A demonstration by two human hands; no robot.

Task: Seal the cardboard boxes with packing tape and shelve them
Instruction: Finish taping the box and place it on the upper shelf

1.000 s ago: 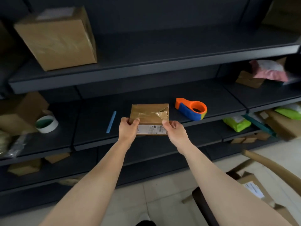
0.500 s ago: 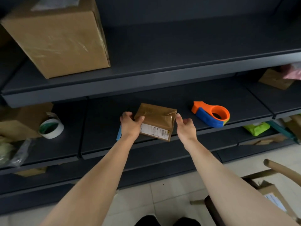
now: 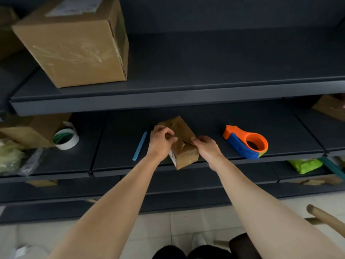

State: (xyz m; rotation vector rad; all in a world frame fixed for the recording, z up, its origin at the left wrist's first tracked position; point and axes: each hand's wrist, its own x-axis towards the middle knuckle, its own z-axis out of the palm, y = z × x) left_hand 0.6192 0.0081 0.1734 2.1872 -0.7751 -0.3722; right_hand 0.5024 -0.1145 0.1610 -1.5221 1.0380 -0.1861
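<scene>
Head view: your small box (image 3: 183, 146) sits at the centre of the frame, at the front edge of the middle shelf (image 3: 205, 118). It is turned corner-on to you and tilted, with its near bottom corner hanging past the shelf lip. Whether its underside rests on the shelf cannot be told. Glossy tape wrinkles across its top, and a white label shows on the face towards the lower left.

Your left hand (image 3: 160, 142) grips the box's upper left edge, with the fingers curled over the top and the thumb pressed against the side. Your right hand (image 3: 207, 148) holds the right side, its fingertips bent and pinching the taped top edge.

Just left of your left hand a blue stick (image 3: 140, 143) lies on the same shelf. Further left stands a white tape roll (image 3: 65, 139) with a green core. To the right of the box, apart from it, lies the orange and blue tape dispenser (image 3: 246, 142).

At the upper left of the frame a large box (image 3: 74, 42) stands on the upper shelf (image 3: 205, 71). A green packet (image 3: 305, 165) lies on a lower shelf at the right edge.
</scene>
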